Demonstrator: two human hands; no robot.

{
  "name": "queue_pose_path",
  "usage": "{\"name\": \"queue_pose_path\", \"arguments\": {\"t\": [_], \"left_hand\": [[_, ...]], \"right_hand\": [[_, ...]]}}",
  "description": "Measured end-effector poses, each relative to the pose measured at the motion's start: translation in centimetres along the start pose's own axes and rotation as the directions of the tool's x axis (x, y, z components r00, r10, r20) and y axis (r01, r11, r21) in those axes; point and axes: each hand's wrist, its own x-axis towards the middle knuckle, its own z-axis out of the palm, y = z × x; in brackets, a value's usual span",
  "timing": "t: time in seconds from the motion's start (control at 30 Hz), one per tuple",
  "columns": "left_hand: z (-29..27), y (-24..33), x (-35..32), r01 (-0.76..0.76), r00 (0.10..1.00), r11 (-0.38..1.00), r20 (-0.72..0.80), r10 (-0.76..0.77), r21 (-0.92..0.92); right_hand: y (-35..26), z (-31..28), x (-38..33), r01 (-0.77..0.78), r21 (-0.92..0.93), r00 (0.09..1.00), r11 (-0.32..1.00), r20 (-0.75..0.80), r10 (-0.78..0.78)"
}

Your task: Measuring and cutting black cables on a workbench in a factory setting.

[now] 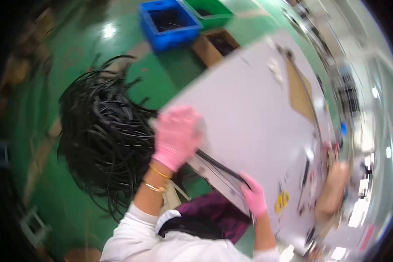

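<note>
While your head was tilted over the edge of the pale grey table (pixel 257 100), both your pink-gloved hands were on a long black rubber strip (pixel 218 165) that ran along the table's near edge. The likeliest trouble, as I judged it, was the strip sliding off that edge: it lay right at the rim, and a pull from the big tangled heap of black strips (pixel 102 135) on the green floor (pixel 161 83) beside you could have dragged it down or snagged it among its loops. The blur also suggests fast movement, which could have cost you your hold.

Your left hand (pixel 177 135) lay curled over the upper end of the strip at the table's corner; whether its fingers were clamped round it or merely pressed on top, I could not tell. Your right hand (pixel 254 196) was closed on the lower end, fingers pinched together against the table edge. The strip stretched between the two hands, touching both. A pair of yellow-handled scissors (pixel 282 201) lay just beside your right hand, on the table.
</note>
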Motion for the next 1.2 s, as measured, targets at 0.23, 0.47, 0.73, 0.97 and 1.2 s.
{"name": "queue_pose_path", "arguments": {"t": [0.23,0.47,0.73,0.97,1.2], "left_hand": [[0.2,0.2,0.7,-0.067,0.997,0.868,0.064,0.041,0.491],[1.3,-1.7,1.2,-0.124,0.988,0.796,0.147,0.044,0.593],[0.5,-4.5,1.9,-0.239,0.969,0.834,0.181,0.169,0.497],[1.2,-7.1,2.9,-0.299,0.952,0.835,0.200,0.230,0.462],[1.0,-8.6,3.4,-0.339,0.939,0.837,0.216,0.269,0.429]], "right_hand": [[2.3,0.3,-2.2,0.084,0.269,0.986,0.960,0.119,-0.119],[9.9,-6.2,-16.9,-0.230,0.415,0.949,0.880,0.296,0.108],[20.4,-16.3,-29.5,-0.593,0.423,0.799,0.685,0.208,0.564],[25.0,-17.7,-27.6,-0.617,0.306,0.768,0.724,0.034,0.640],[25.9,-17.5,-26.6,-0.618,0.170,0.781,0.768,0.012,0.625]]}}
